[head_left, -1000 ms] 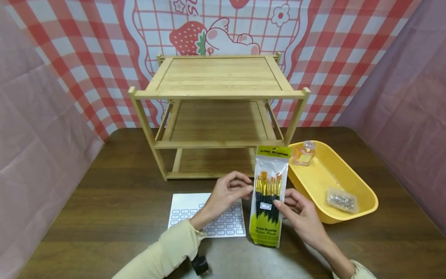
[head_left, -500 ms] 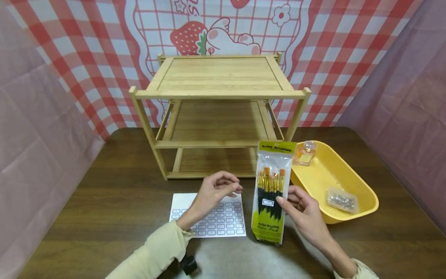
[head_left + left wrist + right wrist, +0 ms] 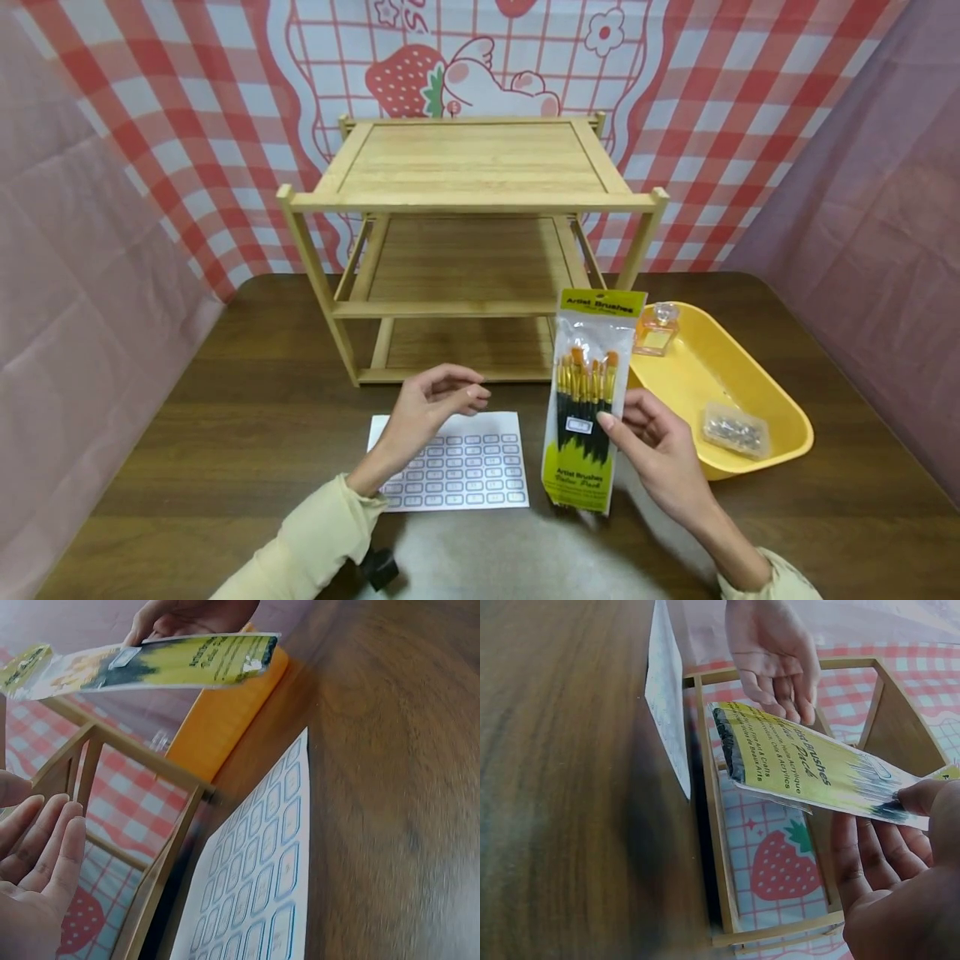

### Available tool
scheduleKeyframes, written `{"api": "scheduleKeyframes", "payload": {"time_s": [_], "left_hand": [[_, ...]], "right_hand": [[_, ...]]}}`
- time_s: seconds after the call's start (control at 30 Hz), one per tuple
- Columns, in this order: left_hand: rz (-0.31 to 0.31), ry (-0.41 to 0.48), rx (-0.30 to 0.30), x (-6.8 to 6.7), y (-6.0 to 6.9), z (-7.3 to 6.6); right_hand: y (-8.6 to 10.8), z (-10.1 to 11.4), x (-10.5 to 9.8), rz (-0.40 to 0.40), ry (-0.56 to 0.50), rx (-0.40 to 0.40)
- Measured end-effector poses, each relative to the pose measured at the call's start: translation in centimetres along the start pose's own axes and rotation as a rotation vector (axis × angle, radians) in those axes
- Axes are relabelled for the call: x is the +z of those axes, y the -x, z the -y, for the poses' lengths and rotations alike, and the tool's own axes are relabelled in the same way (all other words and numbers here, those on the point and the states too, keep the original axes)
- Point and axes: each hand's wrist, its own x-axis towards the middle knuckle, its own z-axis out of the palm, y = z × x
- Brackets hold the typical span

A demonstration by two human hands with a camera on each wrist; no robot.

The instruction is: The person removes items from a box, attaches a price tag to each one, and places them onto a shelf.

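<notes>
A flat pack of artist brushes [image 3: 588, 400] is held upright above the table by my right hand [image 3: 663, 458], thumb in front and fingers behind its right edge. Printed yellow-green at top and bottom, the pack carries a small white label [image 3: 579, 425] over the dark brush handles. My left hand [image 3: 420, 417] hovers over a sheet of blue-bordered stickers [image 3: 472, 467], its fingers loosely bent and holding nothing. In the left wrist view those fingers [image 3: 56, 847] are apart from the pack. The right wrist view shows the thumb pressing the pack [image 3: 795, 761].
A three-tier wooden shelf [image 3: 480, 204] stands at the back of the brown table [image 3: 225, 467]. To the right sits a yellow basin [image 3: 780, 417] containing a perfume bottle [image 3: 656, 332] and a clear box of small metal pieces [image 3: 735, 429].
My left hand has drawn away from the pack, leftward over the sticker sheet. The right hand has raised the pack a little and shifted it slightly right.
</notes>
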Motion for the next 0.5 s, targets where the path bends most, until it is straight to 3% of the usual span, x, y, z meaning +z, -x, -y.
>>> {"api": "scheduleKeyframes", "payload": {"time_s": [0.5], "left_hand": [[-0.085, -0.035, 0.064, -3.1, 0.6, -1.1]], "right_hand": [[-0.8, 0.7, 0.3, -0.008, -0.068, -0.074]]}}
